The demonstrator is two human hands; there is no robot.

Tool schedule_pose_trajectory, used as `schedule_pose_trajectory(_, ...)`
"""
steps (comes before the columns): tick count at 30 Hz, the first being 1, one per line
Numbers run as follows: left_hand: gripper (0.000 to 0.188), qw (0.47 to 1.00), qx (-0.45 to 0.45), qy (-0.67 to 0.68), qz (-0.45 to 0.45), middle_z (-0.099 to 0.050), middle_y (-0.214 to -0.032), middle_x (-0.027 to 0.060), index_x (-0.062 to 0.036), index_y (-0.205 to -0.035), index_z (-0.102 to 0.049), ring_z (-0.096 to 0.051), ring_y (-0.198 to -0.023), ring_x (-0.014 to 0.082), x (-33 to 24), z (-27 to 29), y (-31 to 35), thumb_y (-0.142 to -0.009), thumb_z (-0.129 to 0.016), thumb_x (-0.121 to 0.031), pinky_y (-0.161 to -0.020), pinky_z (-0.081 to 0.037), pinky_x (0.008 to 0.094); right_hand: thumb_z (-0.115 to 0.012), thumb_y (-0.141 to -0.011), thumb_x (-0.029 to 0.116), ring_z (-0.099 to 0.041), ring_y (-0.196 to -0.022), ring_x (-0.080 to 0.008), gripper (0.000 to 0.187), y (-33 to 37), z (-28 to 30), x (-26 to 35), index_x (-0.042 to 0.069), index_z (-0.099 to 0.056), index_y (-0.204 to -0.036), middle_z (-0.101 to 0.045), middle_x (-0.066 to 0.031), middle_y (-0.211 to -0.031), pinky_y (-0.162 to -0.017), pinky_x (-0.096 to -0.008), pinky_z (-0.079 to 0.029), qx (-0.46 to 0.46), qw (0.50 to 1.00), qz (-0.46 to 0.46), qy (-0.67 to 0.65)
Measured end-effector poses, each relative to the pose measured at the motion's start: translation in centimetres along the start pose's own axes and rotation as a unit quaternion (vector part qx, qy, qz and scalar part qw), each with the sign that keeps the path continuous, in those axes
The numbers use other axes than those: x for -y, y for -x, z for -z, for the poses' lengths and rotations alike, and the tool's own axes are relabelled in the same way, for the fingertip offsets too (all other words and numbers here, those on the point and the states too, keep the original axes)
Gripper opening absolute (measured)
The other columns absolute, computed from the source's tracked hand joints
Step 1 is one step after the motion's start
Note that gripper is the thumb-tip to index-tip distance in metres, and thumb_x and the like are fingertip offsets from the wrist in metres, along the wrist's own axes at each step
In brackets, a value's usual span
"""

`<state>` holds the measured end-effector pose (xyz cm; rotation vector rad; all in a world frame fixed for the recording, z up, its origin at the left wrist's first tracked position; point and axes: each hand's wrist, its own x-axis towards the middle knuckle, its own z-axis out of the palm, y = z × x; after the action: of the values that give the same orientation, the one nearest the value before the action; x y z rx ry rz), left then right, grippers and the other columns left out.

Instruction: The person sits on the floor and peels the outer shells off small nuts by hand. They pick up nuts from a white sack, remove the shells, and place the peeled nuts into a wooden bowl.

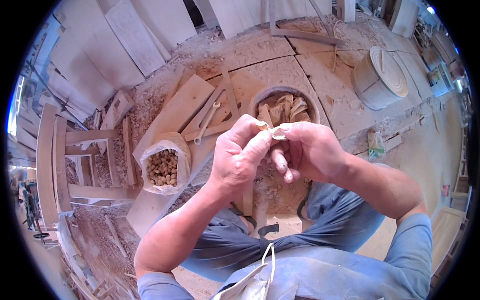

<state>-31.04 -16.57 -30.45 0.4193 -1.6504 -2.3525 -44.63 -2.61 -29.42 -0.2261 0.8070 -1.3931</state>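
A clear plastic bag [165, 167] of short pale wooden dowel pegs [161, 167] stands open on a pale plank [172, 112] on the sawdust-strewn floor [320, 65]. The left hand [240, 157] and right hand [305, 150] pinch a small crumpled whitish scrap [274, 131] between fingertips, its long axis roughly left-right. Behind them, a round bucket [262, 97] holds crumpled beige rags [285, 109]. Far right lies a small green packet [375, 144].

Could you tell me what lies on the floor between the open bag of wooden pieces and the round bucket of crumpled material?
In the head view, between the bag and the bucket lie a flat wooden board, a wrench and a triangular wooden frame.
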Motion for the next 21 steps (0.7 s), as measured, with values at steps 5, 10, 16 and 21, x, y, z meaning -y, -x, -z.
schedule_pose_trajectory(5, 0.014, 0.995, 0.027, 0.090, 0.035, -0.065, -0.095, 0.0046, -0.0024, -0.110, -0.061, -0.060, -0.087, 0.0090, 0.6, 0.7, -0.6, -0.098, -0.054, -0.005, -0.080, -0.049, 0.0270, -0.044, -0.103, 0.022, -0.065, -0.064, -0.0218, 0.031, 0.4, 0.0, 0.5, -0.004, -0.060, -0.110, -0.064, -0.0112, -0.075, -0.057, -0.0304, -0.051, -0.033, 0.997, 0.020, 0.060)
schedule_pose_trajectory(10, 0.037, 0.983, 0.042, -0.176, 0.012, -0.063, -0.113, 0.0090, 0.0040, -0.121, -0.059, -0.061, -0.092, 0.0124, 1.5, 2.1, -1.0, -0.086, -0.047, 0.005, -0.085, -0.050, 0.0281, -0.060, -0.092, 0.014, -0.070, -0.073, -0.0328, 0.029, -0.1, 0.7, 1.2, -0.001, -0.062, -0.118, -0.068, -0.0199, -0.081, -0.065, -0.0399, -0.055, -0.020, 0.760, 0.172, 0.626)
schedule_pose_trajectory(16, 0.041, 0.742, 0.187, -0.642, -0.049, -0.061, -0.112, 0.0214, 0.0021, -0.120, -0.060, -0.060, -0.105, 0.0381, 0.4, 3.0, 1.5, -0.079, -0.060, -0.002, -0.095, -0.048, 0.0459, -0.062, -0.079, 0.006, -0.068, -0.086, -0.0399, 0.052, 2.0, -0.4, 0.5, 0.004, -0.054, -0.131, -0.070, -0.0189, -0.093, -0.074, -0.0478, -0.054, -0.015, 0.541, 0.086, 0.837)
schedule_pose_trajectory(21, 0.040, 0.703, 0.255, -0.660, 0.068, -0.065, -0.109, 0.0194, -0.0023, -0.120, -0.060, -0.061, -0.108, 0.0380, 0.3, 4.5, 4.1, -0.081, -0.064, -0.007, -0.093, -0.051, 0.0460, -0.063, -0.077, 0.005, -0.065, -0.098, -0.0384, 0.045, 2.7, -0.3, 0.2, 0.000, -0.060, -0.122, -0.068, -0.0204, -0.100, -0.086, -0.0468, -0.051, 0.025, 0.510, 0.052, 0.858)
